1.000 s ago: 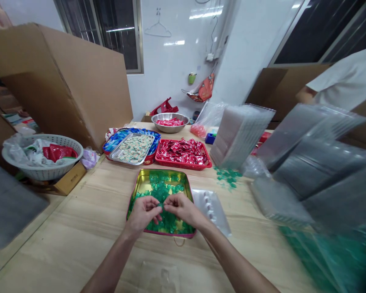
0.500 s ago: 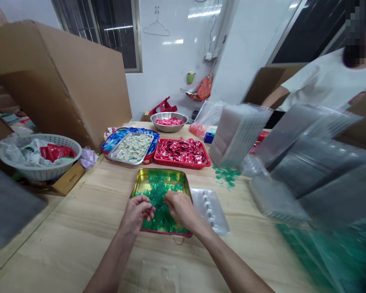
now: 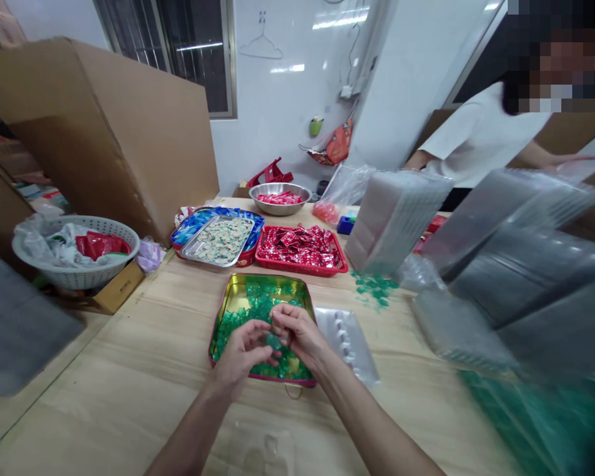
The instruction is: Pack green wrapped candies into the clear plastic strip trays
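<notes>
My left hand (image 3: pixel 240 354), near seven o'clock from the centre of view, is bare, with slender fingers (image 3: pixel 252 325). My right hand (image 3: pixel 301 334), close to six o'clock, is bare too and just as slim. My left forearm (image 3: pixel 191 426) at seven and my right forearm (image 3: pixel 371 416) at five are uncovered and smooth, narrow at the wrists (image 3: pixel 322 363), broader toward the lower edge. My nails are too small to make out.

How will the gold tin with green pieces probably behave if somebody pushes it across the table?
The gold tin looks broad and low-walled, so it would probably slide rather than tip. Its metallic shine suggests stiff sides that should bend little. The green pieces lie loose inside it, so a sudden push may shift them.
</notes>
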Demonstrator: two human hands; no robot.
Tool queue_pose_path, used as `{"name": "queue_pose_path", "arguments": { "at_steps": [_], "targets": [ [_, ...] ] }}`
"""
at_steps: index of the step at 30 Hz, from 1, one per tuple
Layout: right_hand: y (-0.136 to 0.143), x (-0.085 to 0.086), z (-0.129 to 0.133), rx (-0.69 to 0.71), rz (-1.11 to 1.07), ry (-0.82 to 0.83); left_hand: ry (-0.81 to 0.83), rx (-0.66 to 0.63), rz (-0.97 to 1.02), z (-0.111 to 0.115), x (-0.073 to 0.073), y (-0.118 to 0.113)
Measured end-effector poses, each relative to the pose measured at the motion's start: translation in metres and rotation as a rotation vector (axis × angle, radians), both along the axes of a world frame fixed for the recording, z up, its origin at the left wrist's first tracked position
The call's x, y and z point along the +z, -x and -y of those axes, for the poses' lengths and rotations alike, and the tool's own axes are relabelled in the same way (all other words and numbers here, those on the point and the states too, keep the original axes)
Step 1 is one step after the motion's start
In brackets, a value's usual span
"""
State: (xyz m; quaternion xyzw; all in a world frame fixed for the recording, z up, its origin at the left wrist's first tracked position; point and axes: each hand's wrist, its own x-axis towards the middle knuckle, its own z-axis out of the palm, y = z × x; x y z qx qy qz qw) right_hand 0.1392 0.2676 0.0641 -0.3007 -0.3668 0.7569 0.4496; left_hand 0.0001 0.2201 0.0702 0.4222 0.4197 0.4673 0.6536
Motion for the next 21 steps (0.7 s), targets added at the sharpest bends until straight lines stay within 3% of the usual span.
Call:
{"name": "queue_pose_path", "arguments": {
  "at_steps": [5, 10, 13, 17, 21],
  "targets": [
    [0.001, 0.001, 0.005, -0.004, 0.065, -0.033, 0.043, 0.035, 0.014, 0.000, -0.003, 0.000],
    [-0.004, 0.001, 0.011, 0.051, 0.244, -0.123, 0.010, 0.177, -0.055, -0.003, -0.005, 0.002],
    [-0.007, -0.003, 0.017, 0.067, 0.498, -0.365, -0.013, 0.207, -0.135, -0.003, -0.006, 0.005],
    [-0.004, -0.005, 0.033, -0.036, 0.855, -0.747, -0.004, 0.173, -0.225, 0.001, -0.009, 0.005],
    [-0.002, -0.004, 0.037, -0.187, 0.958, -0.831, 0.013, 0.102, -0.240, 0.007, -0.006, 0.004]
  ]
}}
